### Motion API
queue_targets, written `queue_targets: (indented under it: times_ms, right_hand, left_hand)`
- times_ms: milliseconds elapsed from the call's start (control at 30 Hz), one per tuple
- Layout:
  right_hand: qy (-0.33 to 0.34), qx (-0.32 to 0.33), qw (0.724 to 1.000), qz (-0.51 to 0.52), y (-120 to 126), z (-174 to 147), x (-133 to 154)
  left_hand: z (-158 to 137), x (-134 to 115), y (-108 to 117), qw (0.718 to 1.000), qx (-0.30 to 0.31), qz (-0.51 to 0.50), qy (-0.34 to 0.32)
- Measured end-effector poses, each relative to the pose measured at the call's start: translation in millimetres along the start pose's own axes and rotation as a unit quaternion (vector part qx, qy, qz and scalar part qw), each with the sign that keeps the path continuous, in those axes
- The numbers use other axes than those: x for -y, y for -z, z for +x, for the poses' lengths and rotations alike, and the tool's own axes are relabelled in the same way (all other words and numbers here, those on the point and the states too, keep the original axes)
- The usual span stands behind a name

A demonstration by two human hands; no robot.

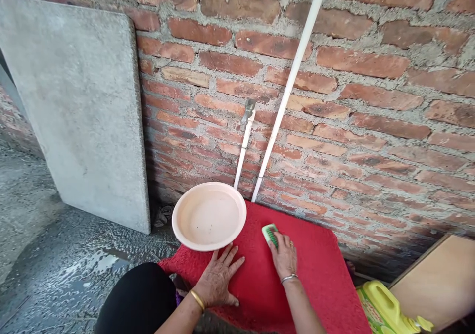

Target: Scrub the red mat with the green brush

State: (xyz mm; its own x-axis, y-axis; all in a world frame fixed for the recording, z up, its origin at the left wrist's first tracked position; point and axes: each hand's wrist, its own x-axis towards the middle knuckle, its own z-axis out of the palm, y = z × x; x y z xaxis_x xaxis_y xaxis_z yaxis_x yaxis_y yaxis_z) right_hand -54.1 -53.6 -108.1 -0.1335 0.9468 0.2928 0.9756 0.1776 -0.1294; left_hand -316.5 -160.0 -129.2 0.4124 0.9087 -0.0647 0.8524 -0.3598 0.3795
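Note:
A red cloth (315,255) lies spread over a low flat surface against the wall. On its left part my left hand (218,278) rests flat with fingers spread, just in front of a pale pink basin (210,244). The basin stands at the cloth's back left corner. My right hand (285,258) is wrapped around a small scrub brush (269,231), white and green with green bristles showing. The brush is over the middle of the cloth; its lower end is hidden by my fingers.
Behind the basin a tap (248,114) tops a short white pipe, beside a long slanting pipe (285,96). A grey slab (81,106) leans on the brick wall. Wet floor (85,269) lies left. A yellow jug (386,309) and a tan board (440,279) stand right.

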Motion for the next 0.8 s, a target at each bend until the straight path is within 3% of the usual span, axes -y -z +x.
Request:
queue_targets:
  times_ms: [133,233,333,500,600,700,800]
  right_hand:
    - [-0.146,-0.018,0.987,-0.065,13.0,-6.7,-76.2]
    - [-0.196,-0.032,0.977,-0.075,16.8,-15.5,-97.0]
    - [-0.144,-0.043,0.988,-0.033,11.5,-19.6,-71.9]
    - [0.049,-0.034,0.995,0.075,-1.8,-23.1,27.8]
    - [0.102,-0.014,0.991,0.087,-4.4,-21.6,74.5]
    - [0.095,0.008,0.993,0.068,-4.5,-9.4,82.5]
    - [0.043,0.009,0.998,0.043,-1.4,10.9,49.8]
  left_hand:
    - [0.6,-2.9,1.7,1.000,0.002,-0.009,0.003]
    - [0.9,-3.9,2.0,1.000,0.002,-0.008,0.008]
    - [1.0,-3.3,1.9,1.000,0.002,-0.001,0.010]
    - [0.5,0.2,0.5,1.000,0.005,0.008,0.008]
    - [0.2,2.1,-1.3,1.000,0.005,0.007,0.009]
    - [-0.3,2.5,-1.7,1.000,0.006,-0.001,0.010]
    - [-1.0,1.6,-0.4,1.000,0.002,-0.007,0.009]
